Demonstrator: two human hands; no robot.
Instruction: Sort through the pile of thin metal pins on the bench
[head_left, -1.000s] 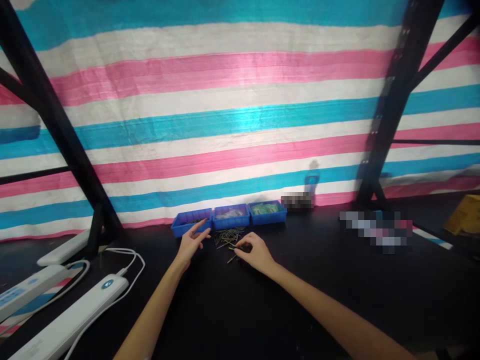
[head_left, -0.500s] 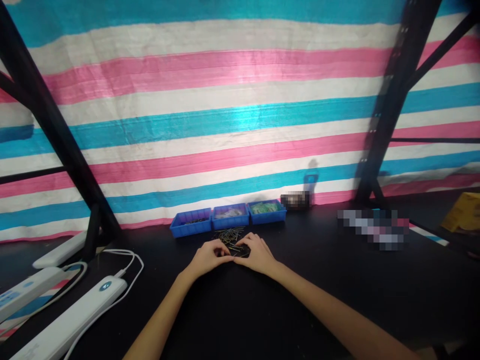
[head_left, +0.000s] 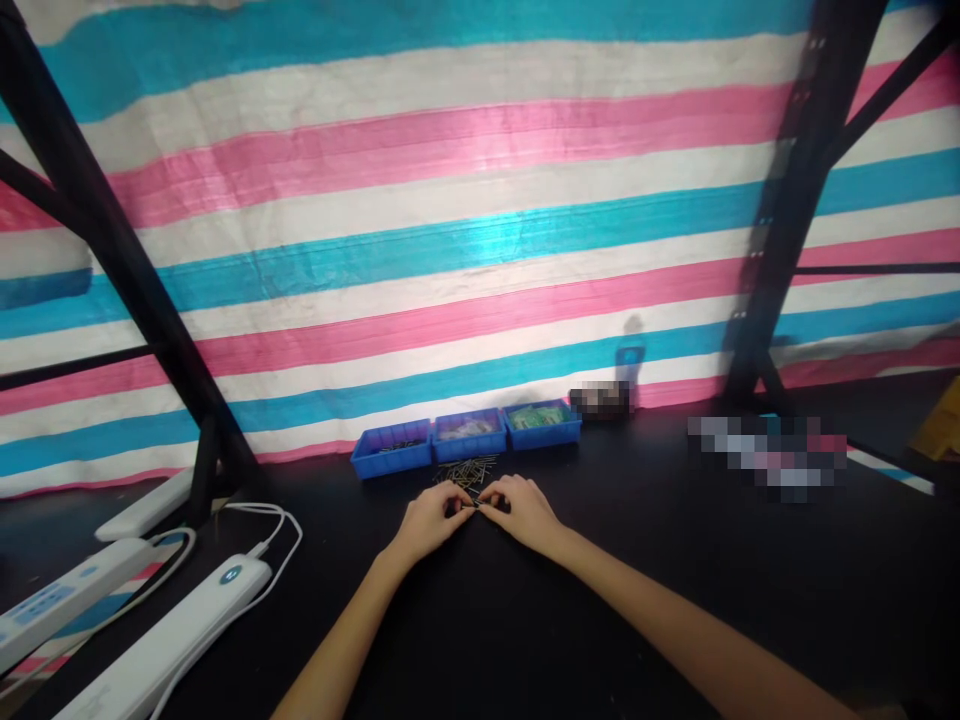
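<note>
A loose pile of thin metal pieces (head_left: pixel 469 469), dull gold and silver and looking like long screws or nails, lies on the black table. Just in front of it, my left hand (head_left: pixel 433 520) is closed in a pinch. My right hand (head_left: pixel 527 512) mirrors it, its thumb and fingers pressed together. The fingertips of both hands nearly meet, and a few dark thin metal pieces show between them. How many each hand holds cannot be made out. Three blue bins stand behind the pile: the left bin (head_left: pixel 391 460) holds dark thin pieces, the middle bin (head_left: pixel 470 447) clear plastic bags, the right bin (head_left: pixel 544 434) green-tinted packets.
On the left lie a white power bank-like bar (head_left: pixel 169 640) with a cable and a white power strip (head_left: pixel 67 600). Black metal posts (head_left: pixel 127 270) rise on both sides before a striped tarp (head_left: pixel 480 240). Blurred items (head_left: pixel 772 455) lie at right.
Both hands have closed from a looser cupped pose around the near end of the pile into pinches at its front. The view has shifted slightly, moving the scene right.
</note>
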